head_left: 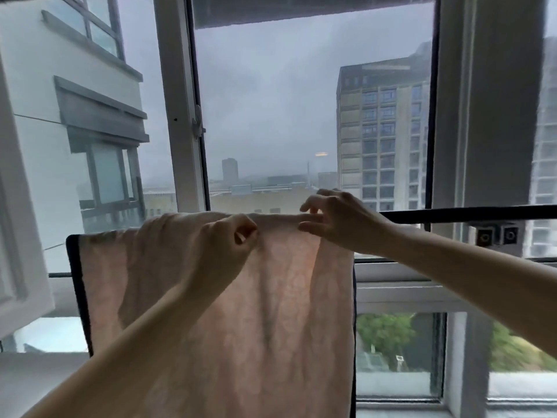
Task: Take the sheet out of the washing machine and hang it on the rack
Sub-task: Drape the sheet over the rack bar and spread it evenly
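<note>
A pale pink sheet [271,312] with a dark edge hangs draped over a black horizontal rack bar [452,214] in front of the window. My left hand [223,242] has its fingers curled, pinching the fabric at the fold on top of the bar. My right hand [331,218] is at the sheet's upper right corner, fingers spread and lightly touching the cloth where it lies over the bar. The washing machine is out of sight.
A large window with white frames [180,116] fills the view, with tall buildings [382,131] outside. A bracket [497,235] holds the bar on the right. An open window sash [18,236] stands at the left.
</note>
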Available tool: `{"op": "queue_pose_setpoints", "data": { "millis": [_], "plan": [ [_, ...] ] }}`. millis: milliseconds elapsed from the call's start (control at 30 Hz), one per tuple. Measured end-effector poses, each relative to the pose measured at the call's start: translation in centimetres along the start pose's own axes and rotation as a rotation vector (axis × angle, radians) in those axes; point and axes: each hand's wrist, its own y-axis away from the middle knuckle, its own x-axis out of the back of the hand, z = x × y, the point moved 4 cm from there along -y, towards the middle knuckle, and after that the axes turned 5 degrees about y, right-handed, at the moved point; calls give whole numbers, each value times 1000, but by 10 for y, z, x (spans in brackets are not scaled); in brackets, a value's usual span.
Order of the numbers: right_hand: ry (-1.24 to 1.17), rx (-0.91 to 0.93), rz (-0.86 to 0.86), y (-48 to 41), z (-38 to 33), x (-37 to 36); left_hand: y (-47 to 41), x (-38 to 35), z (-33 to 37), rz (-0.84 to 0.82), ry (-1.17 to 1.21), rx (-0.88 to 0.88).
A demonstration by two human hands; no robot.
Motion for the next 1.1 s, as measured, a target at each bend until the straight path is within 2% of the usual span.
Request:
{"op": "queue_pose_setpoints", "data": {
  "millis": [133, 333, 400, 567, 667, 800, 867, 1000, 1100],
  "plan": [
    [117, -66, -12, -14, -29, -3, -5, 40, -32, 104, -95, -34],
    [75, -53, -58, -54, -80, -20, -10, 91, -96, 178, -150, 146],
    [63, -16, -78, -72, -97, -32, -11, 101, -117, 159, -165, 181],
    [12, -14, -119, -108, -124, -71, -7, 100, -168, -44, -137, 365],
    [-42, -45, -142, -119, -129, -91, -3, 99, -175, -68, -237, 318],
    [-91, -21, 49, -113, -120, -92, 4, 106, -166, -20, -484, 265],
    [-121, 1, 96, -107, -113, -86, 6, 106, -169, -31, -504, 276],
    [-130, -62, 191, -98, -88, -63, 2, 99, -169, -87, -452, 296],
    [-88, -133, 238, -84, -63, -42, -3, 93, -159, -107, -238, 325]
  ]
}}
